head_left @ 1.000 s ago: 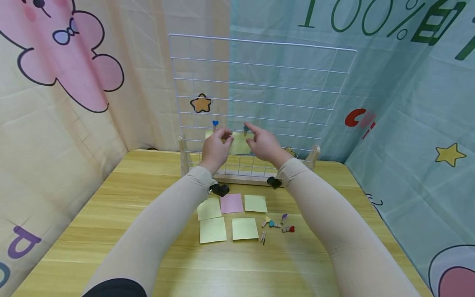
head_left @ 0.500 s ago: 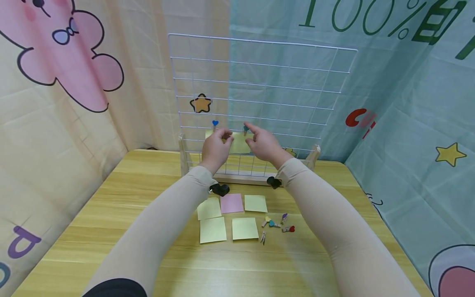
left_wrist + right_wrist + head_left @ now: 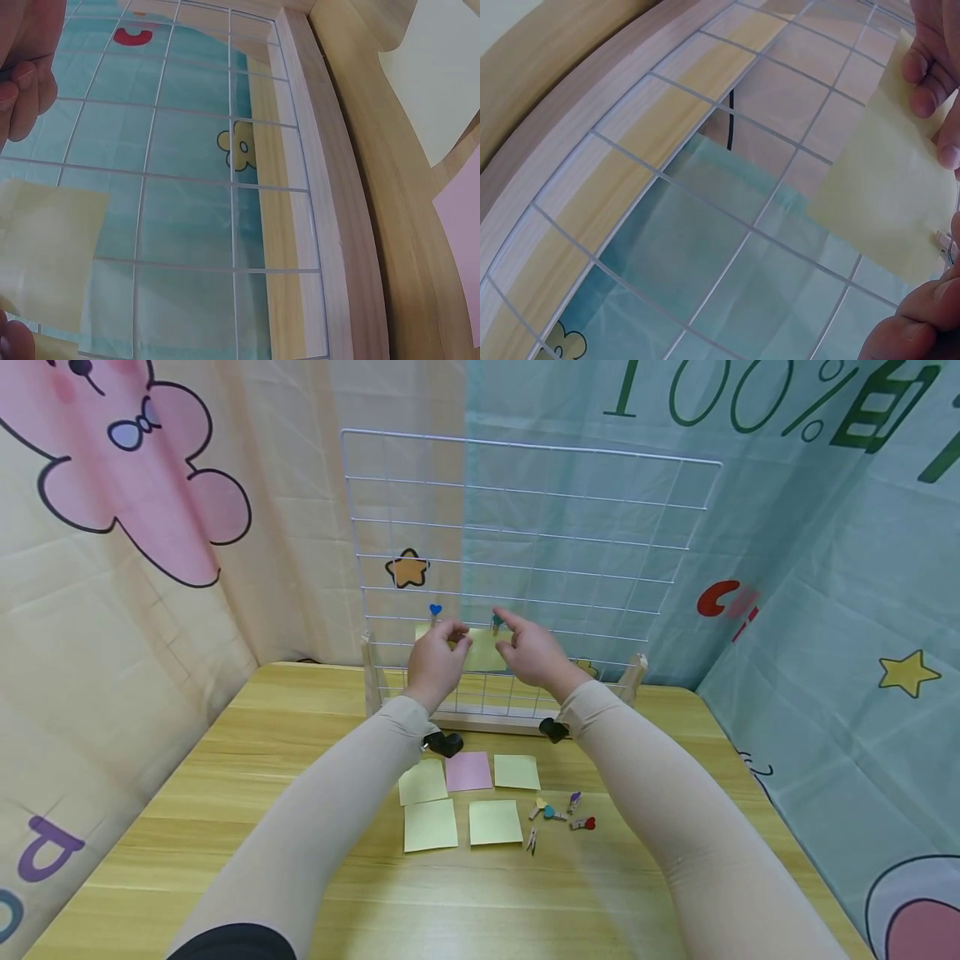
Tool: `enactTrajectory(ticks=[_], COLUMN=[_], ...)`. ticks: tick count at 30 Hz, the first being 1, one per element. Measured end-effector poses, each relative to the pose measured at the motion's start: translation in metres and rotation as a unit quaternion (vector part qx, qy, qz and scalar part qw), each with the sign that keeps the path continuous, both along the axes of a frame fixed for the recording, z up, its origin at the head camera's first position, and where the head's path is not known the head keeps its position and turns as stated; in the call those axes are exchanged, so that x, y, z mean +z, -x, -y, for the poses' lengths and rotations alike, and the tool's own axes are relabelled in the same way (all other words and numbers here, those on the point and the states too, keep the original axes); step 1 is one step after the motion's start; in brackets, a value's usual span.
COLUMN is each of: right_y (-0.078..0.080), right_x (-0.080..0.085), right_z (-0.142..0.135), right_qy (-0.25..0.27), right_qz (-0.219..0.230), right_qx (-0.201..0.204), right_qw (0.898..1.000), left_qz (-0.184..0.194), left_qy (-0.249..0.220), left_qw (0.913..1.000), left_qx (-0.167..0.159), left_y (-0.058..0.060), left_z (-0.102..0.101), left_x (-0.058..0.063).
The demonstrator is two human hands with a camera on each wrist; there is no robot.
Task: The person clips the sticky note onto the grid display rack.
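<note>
In the head view my left hand (image 3: 438,664) is at the left edge of a pale yellow sticky note (image 3: 486,652), thumb and forefinger pinching it. My right hand (image 3: 538,650) reaches in from the other side, its forefinger on a teal-topped mini clothespin (image 3: 497,622) at the note's top edge and its thumb lower down. In the right wrist view the clothespin's tip (image 3: 943,242) lies over the note, beside the right fingers. Partly hidden behind the left hand, another yellow note (image 3: 422,631) hangs under a blue heart clothespin (image 3: 435,610).
A white wire grid (image 3: 570,535) stands in a wooden base (image 3: 487,720). On the table (image 3: 300,793) before it lie several yellow notes (image 3: 495,822), a pink note (image 3: 468,771) and several loose mini clothespins (image 3: 582,823). Printed curtains (image 3: 817,610) enclose the table.
</note>
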State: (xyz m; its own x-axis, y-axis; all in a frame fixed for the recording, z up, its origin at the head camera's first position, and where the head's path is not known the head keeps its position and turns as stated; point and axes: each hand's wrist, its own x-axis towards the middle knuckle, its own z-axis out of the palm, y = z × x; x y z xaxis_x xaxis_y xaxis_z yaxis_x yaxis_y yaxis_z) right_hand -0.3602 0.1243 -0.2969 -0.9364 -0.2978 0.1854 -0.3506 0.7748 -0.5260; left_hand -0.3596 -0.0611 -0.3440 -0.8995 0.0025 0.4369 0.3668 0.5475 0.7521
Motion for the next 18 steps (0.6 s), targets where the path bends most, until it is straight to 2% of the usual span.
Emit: enactTrajectory(ticks=[6,18], right_y=[-0.0002,-0.0010], right_x=[0.0006,0.0007], right_z=[-0.0004,0.0005], right_qy=[-0.002,-0.002], right_qz=[-0.003,0.003], right_qx=[0.008,-0.002], right_qw=[1.000,1.000], left_qz=[-0.004,-0.007], left_qy=[0.004,0.005], left_qw=[1.0000,0.9999], left_qx=[-0.001,0.007], left_y=[-0.0003,0.0016], left_z=[0.0006,0.0028], left_x=[0.0000,-0.0018])
